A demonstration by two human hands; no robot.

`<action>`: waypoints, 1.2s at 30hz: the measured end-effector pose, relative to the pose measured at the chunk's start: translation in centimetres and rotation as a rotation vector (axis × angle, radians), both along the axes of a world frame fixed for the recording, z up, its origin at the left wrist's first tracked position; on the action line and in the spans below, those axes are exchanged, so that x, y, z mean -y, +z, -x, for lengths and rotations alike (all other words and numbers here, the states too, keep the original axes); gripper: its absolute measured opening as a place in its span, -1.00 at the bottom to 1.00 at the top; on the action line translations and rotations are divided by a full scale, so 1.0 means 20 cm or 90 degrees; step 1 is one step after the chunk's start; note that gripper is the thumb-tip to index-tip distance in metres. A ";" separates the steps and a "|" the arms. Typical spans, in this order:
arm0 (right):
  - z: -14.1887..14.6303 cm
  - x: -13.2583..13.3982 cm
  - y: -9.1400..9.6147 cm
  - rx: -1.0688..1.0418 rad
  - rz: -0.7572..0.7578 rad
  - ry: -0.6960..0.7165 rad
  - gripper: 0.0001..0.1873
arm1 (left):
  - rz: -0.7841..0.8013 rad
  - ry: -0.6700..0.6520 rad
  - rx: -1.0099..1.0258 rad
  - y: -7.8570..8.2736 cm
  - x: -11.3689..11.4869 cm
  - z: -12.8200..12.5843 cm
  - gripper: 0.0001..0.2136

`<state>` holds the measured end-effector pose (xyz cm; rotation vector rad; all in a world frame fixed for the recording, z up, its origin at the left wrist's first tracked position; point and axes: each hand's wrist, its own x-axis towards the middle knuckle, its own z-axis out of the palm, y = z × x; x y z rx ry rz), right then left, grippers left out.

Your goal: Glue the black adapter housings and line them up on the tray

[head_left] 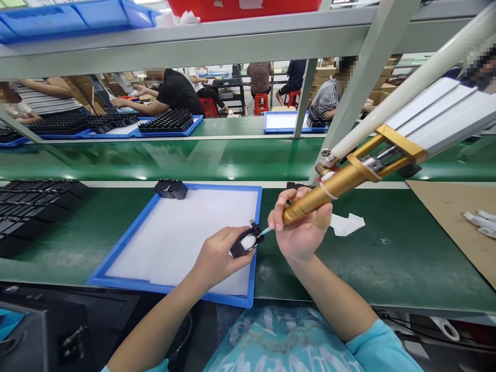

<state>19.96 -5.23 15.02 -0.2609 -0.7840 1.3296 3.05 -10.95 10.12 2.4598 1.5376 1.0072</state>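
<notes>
My left hand (217,253) holds a small black plastic housing (243,244) over the right side of a blue-rimmed tray (253,274). A white oval shape shows inside the housing. My right hand (300,227) is closed around the lower end of a gold glue dispenser (325,194), which slants down from the upper right. Its thin light-blue nozzle (265,231) meets the right end of the housing. Whether the tip touches or sits inside it, I cannot tell. Two or so similar black housings (171,189) stand at the tray's far left corner.
Rows of black housings (34,206) stand at the left. A torn white paper (347,225) lies right of my right hand, and brown cardboard (457,222) farther right. A metal shelf bar (186,49) crosses above. Several people sit beyond the green belt (194,157).
</notes>
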 end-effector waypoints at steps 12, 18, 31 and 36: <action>0.05 0.03 0.02 0.005 -0.017 0.023 -0.50 | 0.040 0.087 0.090 -0.08 0.03 0.00 -0.63; 0.10 0.04 0.05 -0.011 -0.031 0.044 -0.51 | 0.035 0.093 0.117 -0.10 0.02 -0.05 -0.66; 0.10 0.05 0.04 -0.026 -0.055 0.066 -0.61 | -0.112 0.069 0.084 -0.09 -0.03 -0.12 -0.66; 0.07 0.05 0.04 -0.011 -0.034 0.053 -0.47 | -0.100 0.082 0.036 -0.11 -0.03 -0.13 -0.68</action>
